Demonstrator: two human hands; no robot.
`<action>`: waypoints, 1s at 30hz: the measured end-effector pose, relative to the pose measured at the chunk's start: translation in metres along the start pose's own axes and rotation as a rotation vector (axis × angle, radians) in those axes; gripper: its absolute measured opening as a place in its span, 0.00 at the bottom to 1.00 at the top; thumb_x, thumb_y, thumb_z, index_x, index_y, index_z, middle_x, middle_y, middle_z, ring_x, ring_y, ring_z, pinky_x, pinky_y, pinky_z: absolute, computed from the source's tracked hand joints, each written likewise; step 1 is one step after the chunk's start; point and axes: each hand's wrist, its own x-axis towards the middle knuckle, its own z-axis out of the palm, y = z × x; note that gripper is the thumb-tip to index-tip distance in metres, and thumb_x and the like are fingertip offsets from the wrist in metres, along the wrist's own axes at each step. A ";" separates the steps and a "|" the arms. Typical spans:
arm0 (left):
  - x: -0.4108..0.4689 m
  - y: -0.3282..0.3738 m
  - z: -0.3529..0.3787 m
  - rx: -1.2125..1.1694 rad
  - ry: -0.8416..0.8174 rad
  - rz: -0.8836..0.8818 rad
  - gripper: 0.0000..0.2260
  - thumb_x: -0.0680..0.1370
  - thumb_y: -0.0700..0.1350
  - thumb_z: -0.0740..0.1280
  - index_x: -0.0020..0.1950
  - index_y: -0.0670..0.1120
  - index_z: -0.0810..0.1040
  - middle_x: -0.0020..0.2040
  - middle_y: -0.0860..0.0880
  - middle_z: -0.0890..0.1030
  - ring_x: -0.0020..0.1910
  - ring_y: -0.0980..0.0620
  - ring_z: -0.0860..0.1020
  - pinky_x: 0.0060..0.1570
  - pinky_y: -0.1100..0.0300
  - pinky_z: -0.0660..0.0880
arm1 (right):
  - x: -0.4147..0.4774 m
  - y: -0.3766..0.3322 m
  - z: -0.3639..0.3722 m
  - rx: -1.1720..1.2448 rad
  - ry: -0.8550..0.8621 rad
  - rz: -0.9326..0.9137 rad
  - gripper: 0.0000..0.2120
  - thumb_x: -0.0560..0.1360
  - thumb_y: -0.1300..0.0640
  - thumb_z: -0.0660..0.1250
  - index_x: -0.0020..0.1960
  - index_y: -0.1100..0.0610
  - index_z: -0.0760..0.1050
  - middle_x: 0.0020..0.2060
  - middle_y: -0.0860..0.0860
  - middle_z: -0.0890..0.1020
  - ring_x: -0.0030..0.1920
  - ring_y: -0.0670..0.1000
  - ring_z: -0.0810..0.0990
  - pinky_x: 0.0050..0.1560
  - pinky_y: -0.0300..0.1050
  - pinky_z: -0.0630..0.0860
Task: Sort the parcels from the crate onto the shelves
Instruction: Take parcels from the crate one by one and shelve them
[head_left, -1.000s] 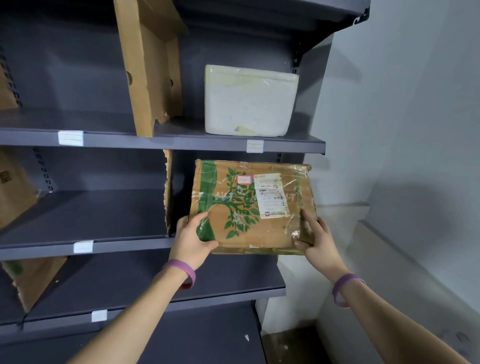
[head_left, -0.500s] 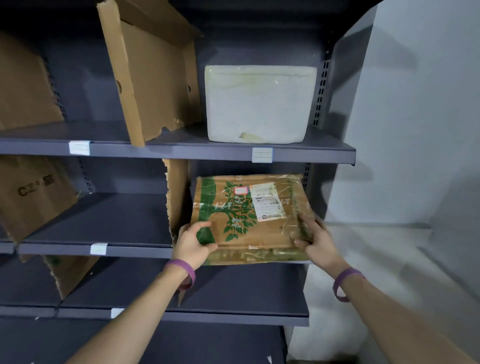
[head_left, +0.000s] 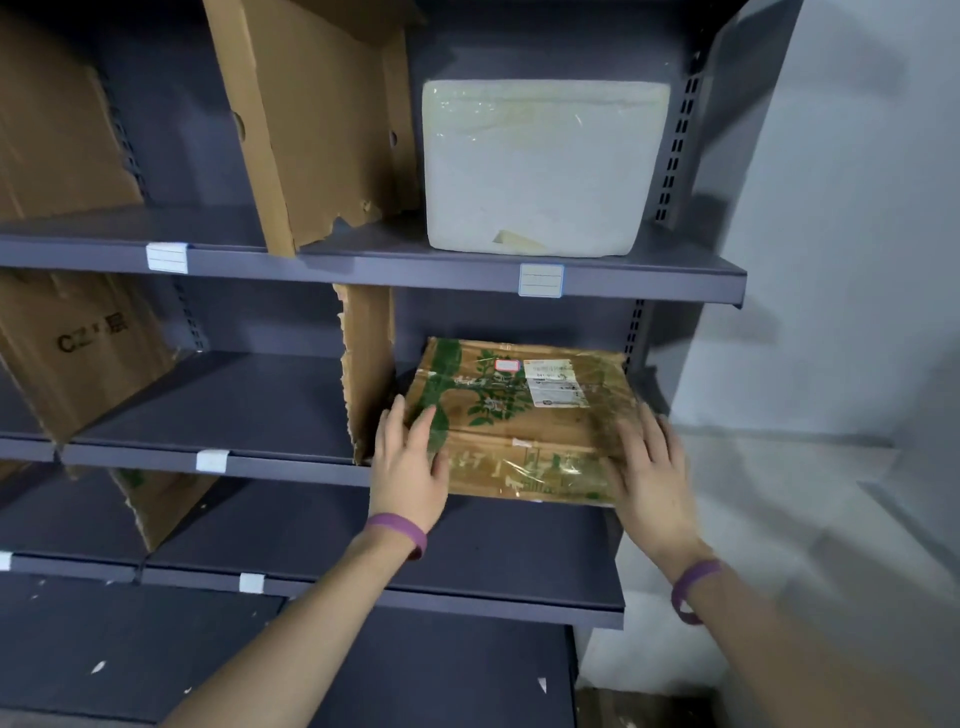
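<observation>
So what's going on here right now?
A person is shelving a brown parcel with a green tree print. It lies flat at the right end of the middle shelf, just right of a torn cardboard divider. The left hand and right hand rest with straight fingers on its near corners, likely nudging it in. A white foam box sits on the shelf above.

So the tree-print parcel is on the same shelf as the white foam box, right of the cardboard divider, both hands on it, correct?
Not the same shelf: the head view shows the parcel on the shelf below the white foam box. The rest holds: right of the cardboard divider, left hand and right hand on it.
</observation>
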 end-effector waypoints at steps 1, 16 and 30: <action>-0.012 -0.004 0.002 0.033 0.021 0.072 0.23 0.77 0.39 0.65 0.72 0.47 0.68 0.77 0.46 0.56 0.77 0.45 0.54 0.72 0.50 0.58 | -0.010 -0.005 0.001 -0.037 0.052 -0.070 0.24 0.75 0.59 0.67 0.70 0.59 0.68 0.71 0.60 0.67 0.71 0.65 0.62 0.69 0.62 0.64; -0.042 -0.026 0.018 0.254 -0.332 0.146 0.33 0.77 0.44 0.61 0.78 0.58 0.49 0.78 0.57 0.41 0.78 0.50 0.47 0.75 0.49 0.54 | -0.069 -0.008 0.022 -0.327 -0.367 -0.116 0.41 0.63 0.65 0.70 0.75 0.57 0.62 0.75 0.58 0.62 0.74 0.62 0.61 0.68 0.60 0.69; -0.011 -0.017 0.028 0.228 -0.491 -0.006 0.36 0.76 0.43 0.62 0.77 0.62 0.45 0.74 0.64 0.30 0.58 0.47 0.75 0.55 0.49 0.75 | -0.032 -0.019 0.028 -0.211 -0.492 -0.019 0.36 0.76 0.63 0.56 0.79 0.51 0.43 0.78 0.53 0.39 0.78 0.57 0.43 0.76 0.52 0.55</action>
